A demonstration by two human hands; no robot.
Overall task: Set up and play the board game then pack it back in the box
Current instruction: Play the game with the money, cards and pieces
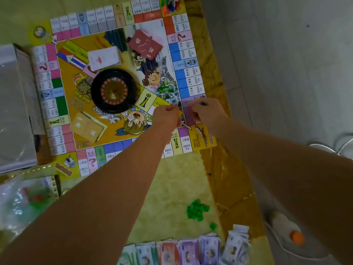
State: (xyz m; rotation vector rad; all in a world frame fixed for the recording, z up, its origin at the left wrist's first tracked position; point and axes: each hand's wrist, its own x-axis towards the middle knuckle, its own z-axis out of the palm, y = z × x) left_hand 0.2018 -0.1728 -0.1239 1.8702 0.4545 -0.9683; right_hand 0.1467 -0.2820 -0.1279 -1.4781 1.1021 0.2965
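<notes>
Your left hand hangs clenched over the game board; whether it grips anything cannot be told. Beside it, your right hand pinches a small blue piece.

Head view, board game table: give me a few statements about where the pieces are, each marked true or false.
1. The roulette wheel sits on the board. True.
2. The green houses are stacked on the board. False: they lie in a loose pile on the table, off the board.
3. The right hand pinches a small blue piece over the board's edge. True.
4. The banknotes lie under the wheel. False: they are lined up along the near table edge.
5. A die lies on the board. True.
</notes>
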